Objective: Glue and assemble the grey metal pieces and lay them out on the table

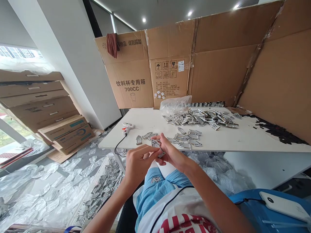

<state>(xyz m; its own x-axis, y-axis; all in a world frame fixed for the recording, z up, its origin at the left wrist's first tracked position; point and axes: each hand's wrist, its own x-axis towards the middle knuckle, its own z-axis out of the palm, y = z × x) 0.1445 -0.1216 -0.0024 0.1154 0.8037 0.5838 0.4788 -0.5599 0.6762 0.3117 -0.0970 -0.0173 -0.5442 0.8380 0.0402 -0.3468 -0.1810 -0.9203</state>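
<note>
A small silver frame-shaped piece (157, 148) is held between my two hands above my lap, just off the table's front edge. My right hand (170, 152) grips it from the right, fingers curled round it. From the left, my left hand (141, 158) pinches at the piece with thumb and forefinger. Similar loose pieces (188, 138) lie on the white table (145, 119) just beyond my hands, with a few more to the left. A larger heap of them (206, 118) is farther back on the right.
A white glue gun (127, 127) with a black cord lies on the table's left. Clear plastic (176, 104) touches the heap. Black pieces (279, 129) are scattered at the right. Cardboard walls (170, 71) stand behind. More silver pieces (104, 187) fill the floor area at left.
</note>
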